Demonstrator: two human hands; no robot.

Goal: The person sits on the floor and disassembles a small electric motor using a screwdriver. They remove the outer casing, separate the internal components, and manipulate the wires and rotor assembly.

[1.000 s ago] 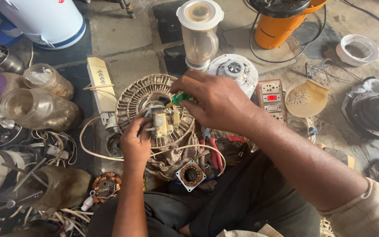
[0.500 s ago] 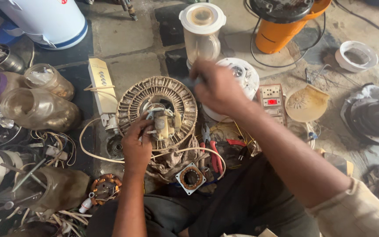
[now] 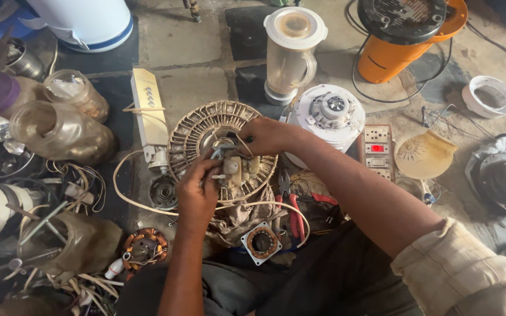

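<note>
A round, dusty fan motor housing (image 3: 197, 130) with ribbed vents lies on the floor in front of me. My left hand (image 3: 197, 196) grips the small cream part (image 3: 232, 168) at its middle, where wires meet. My right hand (image 3: 267, 136) is closed on a thin tool with a dark green handle (image 3: 247, 139), its tip at the motor's centre. A cream cable (image 3: 125, 193) loops out from the motor to the left.
A blender jar (image 3: 291, 50), a white round motor base (image 3: 330, 114), a socket board (image 3: 377, 149), red-handled pliers (image 3: 295, 208), two copper-wound stators (image 3: 262, 241), glass jars (image 3: 60, 131), an orange appliance (image 3: 399, 41) and tangled wires (image 3: 60, 275) crowd the floor.
My right hand went from the motor toward the white base, then came back to the motor's centre with the thin tool. My left hand stayed on the centre part.
</note>
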